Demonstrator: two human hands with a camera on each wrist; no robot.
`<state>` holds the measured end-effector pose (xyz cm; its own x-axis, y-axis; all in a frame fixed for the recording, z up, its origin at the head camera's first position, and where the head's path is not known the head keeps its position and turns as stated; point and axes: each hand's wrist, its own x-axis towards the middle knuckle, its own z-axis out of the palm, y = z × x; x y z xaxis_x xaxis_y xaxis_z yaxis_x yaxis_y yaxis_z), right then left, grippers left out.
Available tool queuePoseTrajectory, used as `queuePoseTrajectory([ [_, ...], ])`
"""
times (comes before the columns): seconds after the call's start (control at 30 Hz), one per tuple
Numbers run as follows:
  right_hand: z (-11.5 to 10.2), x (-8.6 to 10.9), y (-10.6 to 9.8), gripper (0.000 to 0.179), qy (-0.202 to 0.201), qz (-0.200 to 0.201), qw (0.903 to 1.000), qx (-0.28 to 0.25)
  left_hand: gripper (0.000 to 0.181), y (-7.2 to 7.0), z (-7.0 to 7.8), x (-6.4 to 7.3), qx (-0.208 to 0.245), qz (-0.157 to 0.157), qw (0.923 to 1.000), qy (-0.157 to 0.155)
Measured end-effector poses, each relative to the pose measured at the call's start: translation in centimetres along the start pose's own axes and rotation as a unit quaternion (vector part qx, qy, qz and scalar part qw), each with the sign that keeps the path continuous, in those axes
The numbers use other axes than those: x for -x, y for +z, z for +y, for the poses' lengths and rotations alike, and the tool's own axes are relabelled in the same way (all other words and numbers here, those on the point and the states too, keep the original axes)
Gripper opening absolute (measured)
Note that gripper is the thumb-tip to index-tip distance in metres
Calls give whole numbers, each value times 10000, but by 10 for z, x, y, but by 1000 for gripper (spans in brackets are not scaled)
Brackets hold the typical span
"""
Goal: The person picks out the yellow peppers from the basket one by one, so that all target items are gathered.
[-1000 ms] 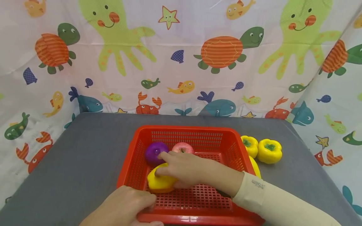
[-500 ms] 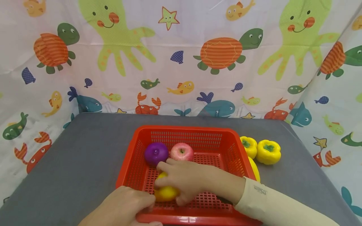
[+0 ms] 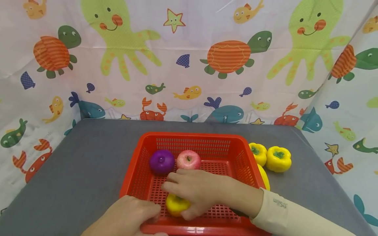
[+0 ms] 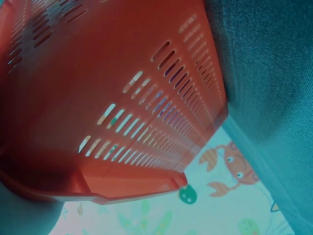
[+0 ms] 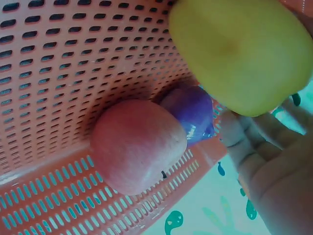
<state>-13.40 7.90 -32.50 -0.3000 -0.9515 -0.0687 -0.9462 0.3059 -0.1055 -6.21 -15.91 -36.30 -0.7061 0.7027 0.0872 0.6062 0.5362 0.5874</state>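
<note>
In the head view my right hand [image 3: 198, 190] is inside the red plastic basket [image 3: 192, 229], its fingers curled over a yellow bell pepper [image 3: 176, 206] near the front left corner. The pepper's dimpled side faces the camera in the right wrist view, with my fingers [image 5: 239, 142] against it. My left hand [image 3: 130, 213] grips the basket's rim at that corner. Behind the pepper lie a round, glossy purple vegetable [image 3: 162, 162] and a pink apple [image 3: 188, 160], side by side. The right half of the basket's perforated floor shows bare.
Outside the basket on the right stand two yellow bell peppers [image 3: 279, 159], with another yellow object [image 3: 263, 177] partly hidden by the basket wall. The grey tabletop [image 3: 88, 157] ends at a curtain [image 3: 189, 65] printed with sea animals.
My right hand has brought the yellow pepper toward the front of the basket and turned it from lying sideways to stem up. My left hand stays on the rim.
</note>
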Motion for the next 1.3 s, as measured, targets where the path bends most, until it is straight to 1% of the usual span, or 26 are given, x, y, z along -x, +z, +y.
queuePoseTrajectory([
  [0.1, 1, -2, 3, 58, -160, 385, 9986, -314, 33, 0, -1, 0, -8, -95, 9999, -52],
  [0.17, 1, -3, 5, 52, -198, 456, 9980, -389, 32, 0, -2, 1, -119, -146, 9998, -22],
  [0.2, 1, -3, 5, 48, -213, 429, 9981, -377, 33, 0, -2, 1, -194, -165, 9997, 6],
  [0.3, -2, -4, 7, 42, -268, 227, 9989, -314, 33, 0, -5, 0, -366, -174, 9991, 122],
  [0.47, -5, -4, 9, 47, -359, -135, 9991, -157, 32, 1, -6, -1, -489, 53, 9980, 394],
  [0.53, -5, -3, 10, 46, -344, -241, 9991, -18, 32, 1, -6, -1, -474, 101, 9979, 433],
  [0.63, -5, -3, 10, 46, -203, -473, 9986, 66, 33, 1, -5, -2, -500, 60, 9980, 374],
  [0.77, -5, -2, 11, 53, -10, -790, 9969, 23, 35, 0, -4, -2, -487, -82, 9985, 246],
  [0.83, -5, -1, 11, 55, 34, -864, 9963, 8, 36, 1, -4, -1, -441, -121, 9987, 231],
  [1.03, -3, 2, 6, 53, 89, -842, 9963, -114, 36, -1, -3, -2, -469, -150, 9987, 147],
  [1.13, -4, 6, -1, 52, 93, -703, 9974, -155, 36, -1, -3, -2, -506, -161, 9985, 121],
  [1.23, -4, 10, -7, 54, 195, -534, 9981, -237, 35, 0, -3, -2, -463, -188, 9987, 87],
  [1.3, -4, 12, -9, 56, 275, -476, 9978, -381, 35, 0, -3, -2, -437, -199, 9988, 90],
])
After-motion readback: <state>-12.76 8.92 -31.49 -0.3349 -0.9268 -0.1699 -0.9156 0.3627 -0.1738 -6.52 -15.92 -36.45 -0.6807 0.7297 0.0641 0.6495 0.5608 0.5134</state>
